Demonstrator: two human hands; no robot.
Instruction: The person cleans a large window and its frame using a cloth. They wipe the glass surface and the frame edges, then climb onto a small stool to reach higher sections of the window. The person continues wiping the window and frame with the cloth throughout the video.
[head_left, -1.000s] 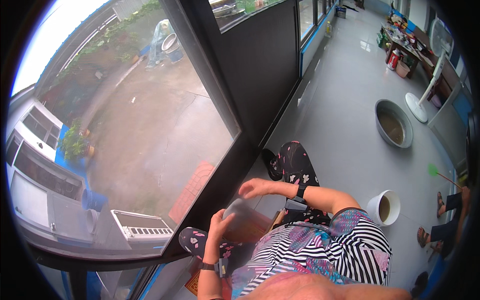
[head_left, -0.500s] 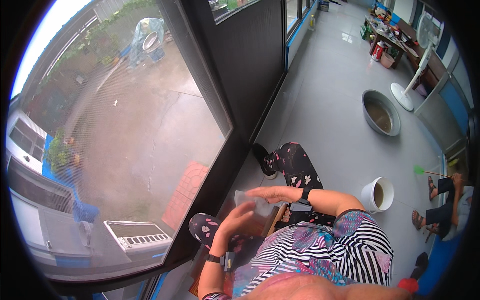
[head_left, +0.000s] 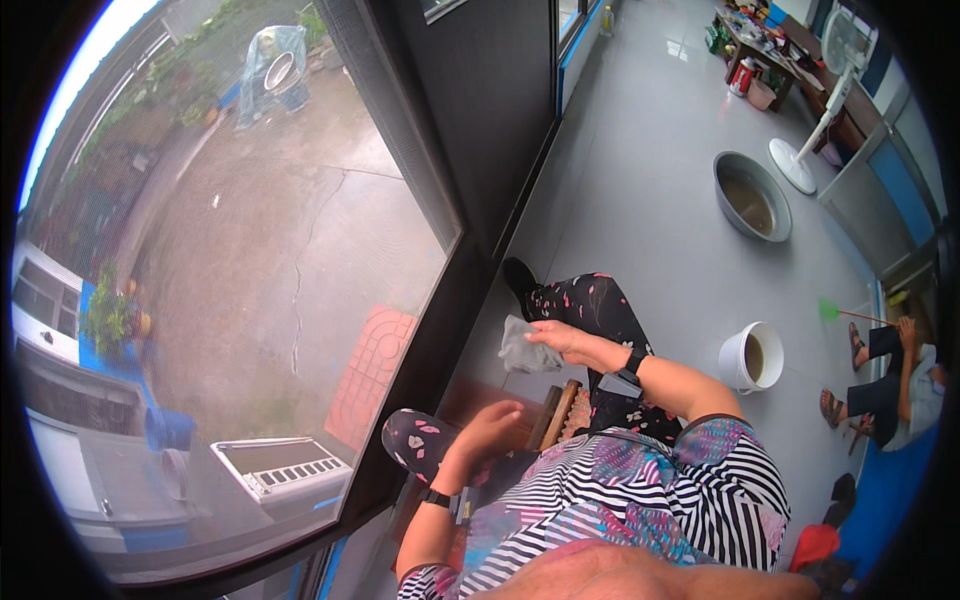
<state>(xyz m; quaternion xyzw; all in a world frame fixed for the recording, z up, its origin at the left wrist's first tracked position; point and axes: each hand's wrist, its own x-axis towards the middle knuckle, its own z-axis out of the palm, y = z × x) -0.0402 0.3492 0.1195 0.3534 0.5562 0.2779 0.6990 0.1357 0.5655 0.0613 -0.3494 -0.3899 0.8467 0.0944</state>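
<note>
A crumpled grey cloth [head_left: 528, 347] hangs from my right hand [head_left: 572, 343], whose fingers are pinched on its edge. It is held in front of the dark screen door [head_left: 450, 310], above my flowered trousers [head_left: 590, 305]. My left hand [head_left: 490, 428] is apart from the cloth, beside my left knee [head_left: 412, 440]. Its fingers are loosely stretched, with nothing seen in them. A wooden piece with brown bars [head_left: 553, 415] lies between my legs, partly hidden by my body.
To my right stands a white bucket [head_left: 735, 365] of murky water. Farther off are a grey basin [head_left: 724, 190] holding brownish water, and a white standing fan [head_left: 795, 165]. Another person [head_left: 910, 385] sits at the right edge, holding a green fly swatter [head_left: 828, 310].
My hands have moved apart. My right hand has lifted the cloth up and away, while my left hand has let go of it and dropped slightly toward my knee.
</note>
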